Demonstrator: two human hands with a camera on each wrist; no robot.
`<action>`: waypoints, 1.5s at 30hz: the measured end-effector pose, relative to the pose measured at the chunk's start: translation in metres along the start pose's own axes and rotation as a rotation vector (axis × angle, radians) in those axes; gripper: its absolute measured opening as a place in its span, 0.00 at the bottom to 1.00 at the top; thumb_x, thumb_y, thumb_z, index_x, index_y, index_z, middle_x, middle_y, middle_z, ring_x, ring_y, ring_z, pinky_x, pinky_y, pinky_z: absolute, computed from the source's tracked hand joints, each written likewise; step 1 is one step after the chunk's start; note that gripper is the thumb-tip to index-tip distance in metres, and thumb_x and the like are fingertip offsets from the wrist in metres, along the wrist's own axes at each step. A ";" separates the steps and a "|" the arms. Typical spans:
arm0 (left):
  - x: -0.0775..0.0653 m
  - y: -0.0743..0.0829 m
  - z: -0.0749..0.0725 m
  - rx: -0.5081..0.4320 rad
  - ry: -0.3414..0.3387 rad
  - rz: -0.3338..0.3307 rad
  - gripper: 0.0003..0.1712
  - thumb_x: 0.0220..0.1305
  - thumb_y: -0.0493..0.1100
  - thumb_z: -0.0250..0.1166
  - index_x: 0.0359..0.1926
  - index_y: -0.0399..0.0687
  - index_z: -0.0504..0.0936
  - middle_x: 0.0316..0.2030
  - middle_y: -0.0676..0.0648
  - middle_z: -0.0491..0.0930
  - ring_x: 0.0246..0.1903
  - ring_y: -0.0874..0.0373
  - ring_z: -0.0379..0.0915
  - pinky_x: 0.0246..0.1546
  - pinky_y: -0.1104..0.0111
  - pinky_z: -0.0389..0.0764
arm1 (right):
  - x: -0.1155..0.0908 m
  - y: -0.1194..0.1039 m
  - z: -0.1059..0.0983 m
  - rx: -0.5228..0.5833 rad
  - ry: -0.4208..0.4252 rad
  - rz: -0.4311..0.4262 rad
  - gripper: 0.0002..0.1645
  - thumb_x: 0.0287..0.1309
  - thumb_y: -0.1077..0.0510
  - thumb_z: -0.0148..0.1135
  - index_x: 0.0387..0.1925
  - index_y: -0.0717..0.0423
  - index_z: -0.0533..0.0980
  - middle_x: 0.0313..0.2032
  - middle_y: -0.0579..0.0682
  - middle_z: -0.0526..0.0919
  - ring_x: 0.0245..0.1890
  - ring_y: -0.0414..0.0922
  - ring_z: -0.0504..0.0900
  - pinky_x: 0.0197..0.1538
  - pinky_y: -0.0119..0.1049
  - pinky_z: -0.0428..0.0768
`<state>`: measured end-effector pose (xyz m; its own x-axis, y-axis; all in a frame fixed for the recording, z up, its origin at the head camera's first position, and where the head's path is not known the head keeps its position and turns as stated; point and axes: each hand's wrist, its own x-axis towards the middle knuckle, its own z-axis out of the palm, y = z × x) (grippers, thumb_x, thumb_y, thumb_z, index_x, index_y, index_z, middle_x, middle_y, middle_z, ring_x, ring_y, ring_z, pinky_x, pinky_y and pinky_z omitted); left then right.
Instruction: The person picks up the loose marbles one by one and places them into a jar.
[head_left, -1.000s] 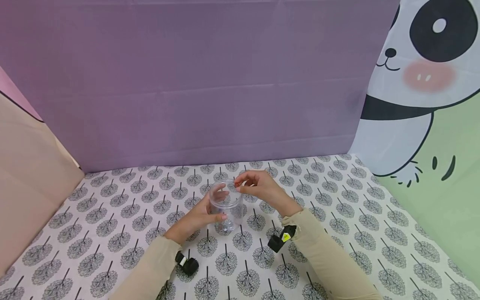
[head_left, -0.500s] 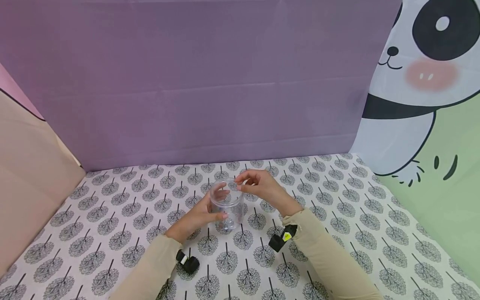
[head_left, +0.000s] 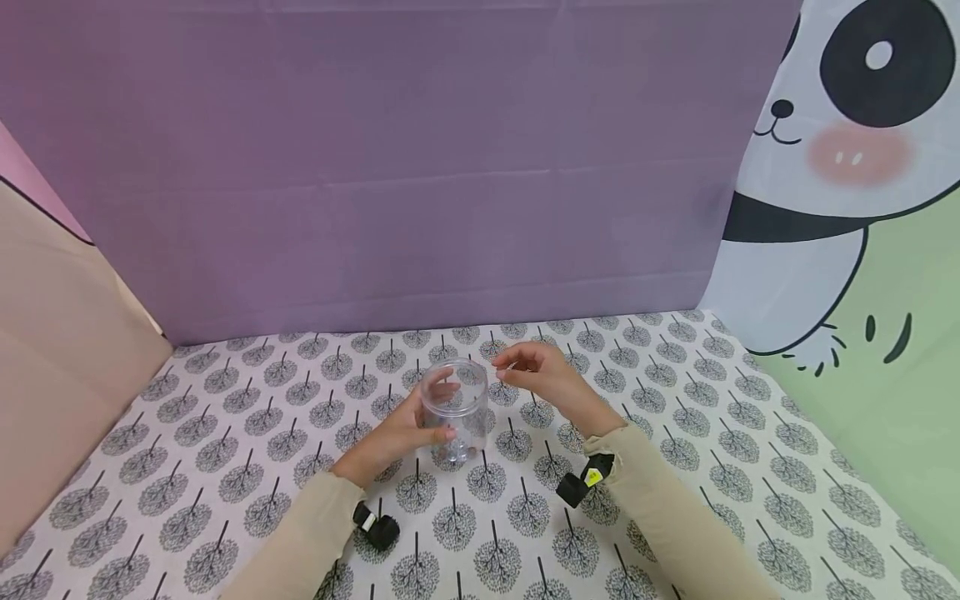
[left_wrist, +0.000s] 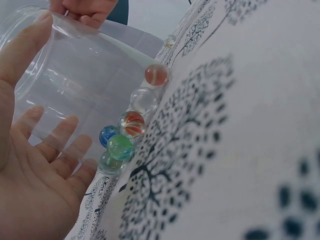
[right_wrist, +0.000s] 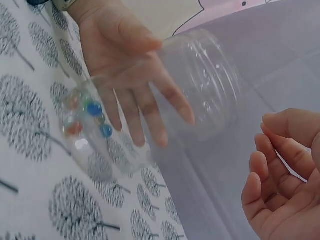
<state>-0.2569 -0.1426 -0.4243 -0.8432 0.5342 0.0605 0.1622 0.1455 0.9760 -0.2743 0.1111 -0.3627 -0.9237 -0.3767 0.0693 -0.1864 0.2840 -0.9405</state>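
Note:
A clear plastic jar (head_left: pixel 467 417) stands upright on the patterned cloth. My left hand (head_left: pixel 408 421) holds its side, thumb on the near face and fingers around the back. Several glass marbles lie at the bottom; the left wrist view shows a reddish marble (left_wrist: pixel 156 75), an orange-striped marble (left_wrist: pixel 132 124), a green marble (left_wrist: pixel 120 147) and a blue marble (left_wrist: pixel 108 135). My right hand (head_left: pixel 551 379) hovers just right of the jar's open rim, fingers loosely bent. In the right wrist view no object shows between its fingertips (right_wrist: pixel 274 121).
A small clear marble (left_wrist: pixel 170 41) appears to lie on the cloth (head_left: pixel 247 500) beyond the jar. Behind the table hangs a purple backdrop (head_left: pixel 420 183). A panda-printed panel (head_left: pixel 840 175) stands on the right, a beige panel (head_left: pixel 67 333) on the left.
One second ago my right fingertips pinched a reddish marble at the jar's rim. The marble has left them, and the hand has shifted right. My left hand and the jar stay put.

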 end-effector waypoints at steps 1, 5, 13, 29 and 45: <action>0.000 0.000 0.000 -0.001 0.003 -0.004 0.51 0.56 0.39 0.67 0.72 0.65 0.46 0.71 0.44 0.54 0.65 0.39 0.57 0.65 0.43 0.61 | -0.001 0.001 -0.002 -0.004 0.004 0.006 0.14 0.57 0.57 0.63 0.46 0.52 0.79 0.44 0.50 0.81 0.44 0.50 0.78 0.51 0.47 0.77; 0.000 -0.003 0.000 0.001 0.009 -0.019 0.51 0.55 0.41 0.67 0.72 0.66 0.47 0.71 0.46 0.54 0.65 0.40 0.57 0.64 0.43 0.61 | -0.005 0.008 -0.010 -0.005 0.016 0.015 0.14 0.58 0.57 0.63 0.46 0.53 0.79 0.42 0.49 0.81 0.43 0.50 0.77 0.52 0.49 0.76; 0.001 -0.005 -0.001 0.014 0.023 -0.019 0.51 0.55 0.42 0.68 0.72 0.67 0.48 0.71 0.47 0.56 0.65 0.42 0.57 0.65 0.42 0.59 | -0.008 0.020 -0.026 -0.047 0.061 0.051 0.14 0.56 0.55 0.63 0.44 0.54 0.79 0.38 0.46 0.80 0.36 0.46 0.75 0.37 0.35 0.76; 0.001 -0.004 -0.001 0.020 0.012 -0.007 0.51 0.55 0.43 0.68 0.72 0.64 0.47 0.71 0.46 0.55 0.68 0.40 0.53 0.66 0.39 0.54 | -0.018 0.052 -0.054 -0.052 0.083 0.096 0.20 0.59 0.55 0.60 0.51 0.62 0.75 0.50 0.60 0.79 0.47 0.54 0.77 0.53 0.42 0.76; 0.000 -0.003 -0.001 0.014 0.008 -0.019 0.52 0.54 0.43 0.68 0.72 0.65 0.46 0.71 0.47 0.54 0.66 0.40 0.56 0.65 0.40 0.57 | -0.020 0.080 -0.069 -0.037 0.089 0.121 0.20 0.61 0.54 0.59 0.51 0.62 0.74 0.49 0.59 0.79 0.43 0.46 0.76 0.48 0.35 0.76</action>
<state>-0.2582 -0.1438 -0.4268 -0.8502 0.5246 0.0442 0.1537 0.1670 0.9739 -0.2941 0.2024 -0.4166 -0.9658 -0.2588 -0.0132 -0.0826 0.3558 -0.9309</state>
